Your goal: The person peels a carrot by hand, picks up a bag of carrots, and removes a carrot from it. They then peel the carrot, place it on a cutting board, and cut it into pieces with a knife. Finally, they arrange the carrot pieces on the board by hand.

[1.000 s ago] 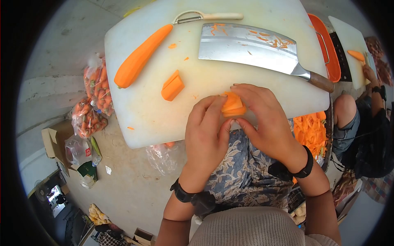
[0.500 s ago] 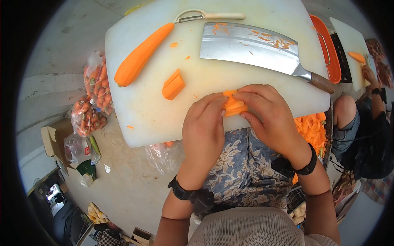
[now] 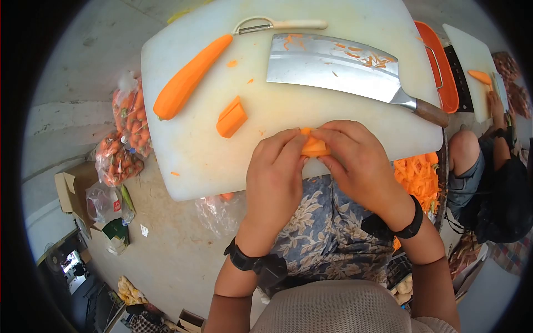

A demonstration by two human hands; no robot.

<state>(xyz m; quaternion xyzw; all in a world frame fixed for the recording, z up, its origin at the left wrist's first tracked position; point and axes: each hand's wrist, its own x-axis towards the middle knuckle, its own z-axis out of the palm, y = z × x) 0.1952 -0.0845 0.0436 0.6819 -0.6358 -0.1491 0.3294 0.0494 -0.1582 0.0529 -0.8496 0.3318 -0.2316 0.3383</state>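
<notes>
Between my left hand (image 3: 276, 172) and my right hand (image 3: 358, 166) are stacked carrot pieces (image 3: 315, 147), pinched by the fingers of both hands at the near edge of the white cutting board (image 3: 194, 161). Fingertips hide part of the pieces. A thick carrot chunk (image 3: 231, 117) lies to the left of my hands. Farther up-left rests a long peeled carrot (image 3: 191, 77), its thin end near a white-handled peeler (image 3: 300, 24). The wide cleaver (image 3: 333, 64) lies flat beyond my hands, carrot shreds on its blade, wooden handle (image 3: 432, 113) to the right.
Carrot shreds (image 3: 416, 180) lie below the board's right side, and an orange tray (image 3: 448, 91) is beyond its right edge. Bags of carrots (image 3: 133, 119) and a cardboard box (image 3: 75, 186) stand at left. At far right, another person (image 3: 466, 161) reaches toward a second board (image 3: 469, 50).
Both hands have drawn slightly closer around the carrot pieces, covering more of them and squeezing them into a narrower stack. The view has shifted slightly. The other person's hand has moved a little.
</notes>
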